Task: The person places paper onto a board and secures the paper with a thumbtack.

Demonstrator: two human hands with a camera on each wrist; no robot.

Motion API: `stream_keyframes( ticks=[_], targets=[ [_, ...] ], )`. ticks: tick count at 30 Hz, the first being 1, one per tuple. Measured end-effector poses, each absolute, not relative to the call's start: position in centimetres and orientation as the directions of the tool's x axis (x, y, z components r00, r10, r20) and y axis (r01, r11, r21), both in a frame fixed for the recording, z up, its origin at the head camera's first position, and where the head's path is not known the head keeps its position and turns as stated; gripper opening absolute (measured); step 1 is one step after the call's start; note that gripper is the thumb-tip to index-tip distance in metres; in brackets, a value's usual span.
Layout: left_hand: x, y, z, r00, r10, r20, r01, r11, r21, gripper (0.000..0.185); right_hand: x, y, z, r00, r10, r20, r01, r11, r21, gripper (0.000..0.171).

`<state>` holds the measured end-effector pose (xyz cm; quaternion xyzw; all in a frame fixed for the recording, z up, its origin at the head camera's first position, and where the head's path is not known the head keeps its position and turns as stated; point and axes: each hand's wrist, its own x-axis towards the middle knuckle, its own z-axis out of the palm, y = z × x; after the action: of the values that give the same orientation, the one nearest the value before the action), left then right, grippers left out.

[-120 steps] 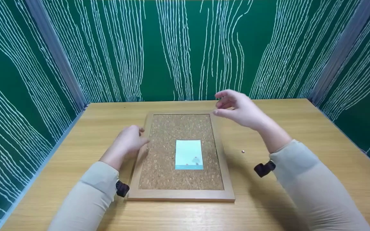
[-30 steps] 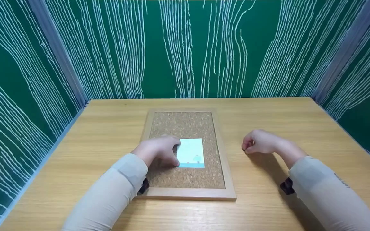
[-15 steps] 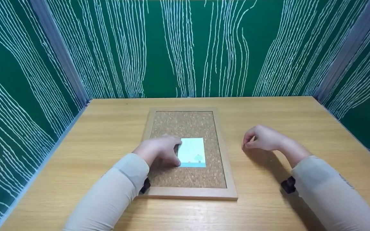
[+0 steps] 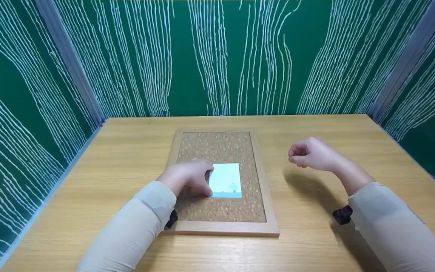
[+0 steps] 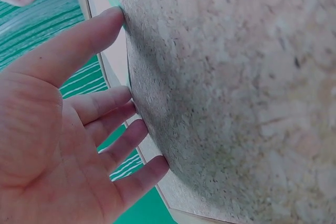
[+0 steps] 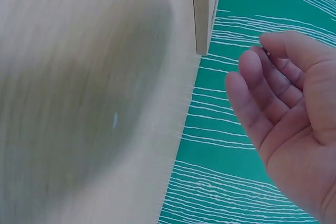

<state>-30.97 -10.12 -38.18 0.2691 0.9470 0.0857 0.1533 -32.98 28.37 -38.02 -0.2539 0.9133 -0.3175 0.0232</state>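
Green striped walls box in one table (image 4: 127,151): one cork board (image 4: 217,147), one card (image 4: 225,180) under the flat left hand (image 4: 187,177); right hand (image 4: 310,153) lifted clear beside it, curled, contents unclear.

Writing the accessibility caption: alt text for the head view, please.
A left hand rests on a framed cork board, fingertips at the left edge of a pale blue card, while the right hand, fingers curled, hovers above the wooden table. Green, white-streaked walls surround the table.

There is one framed cork board (image 4: 221,151) on the wooden surface (image 4: 127,151), with one small picture card (image 4: 225,180) on it. Two hands are over it: one left hand (image 4: 187,177), one right hand (image 4: 313,154).
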Motion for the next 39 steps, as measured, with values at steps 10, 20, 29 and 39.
stream_keyframes(
  ticks=[10,20,29,39],
  targets=[
    [-30.8,-9.9,-37.8,-0.833,0.491,-0.255,0.433,0.865,0.253,0.044,-32.9,28.1,-37.4,-0.894,-0.443,0.057,-0.398,0.732,-0.552,0.004],
    [-30.5,-9.8,-37.5,-0.846,0.45,-0.285,0.366,0.88,0.303,0.053,-32.9,27.8,-37.7,-0.865,-0.499,0.058,-0.461,0.743,-0.486,0.014],
    [-30.7,-9.8,-37.6,-0.833,0.48,-0.275,0.411,0.87,0.272,0.041,-33.0,27.2,-38.6,-0.85,-0.526,-0.011,-0.473,0.775,-0.419,0.01],
    [-30.5,-9.8,-37.4,-0.837,0.459,-0.299,0.374,0.878,0.299,0.043,-33.0,26.1,-39.4,-0.858,-0.455,-0.239,-0.363,0.865,-0.347,0.01]
  ],
)
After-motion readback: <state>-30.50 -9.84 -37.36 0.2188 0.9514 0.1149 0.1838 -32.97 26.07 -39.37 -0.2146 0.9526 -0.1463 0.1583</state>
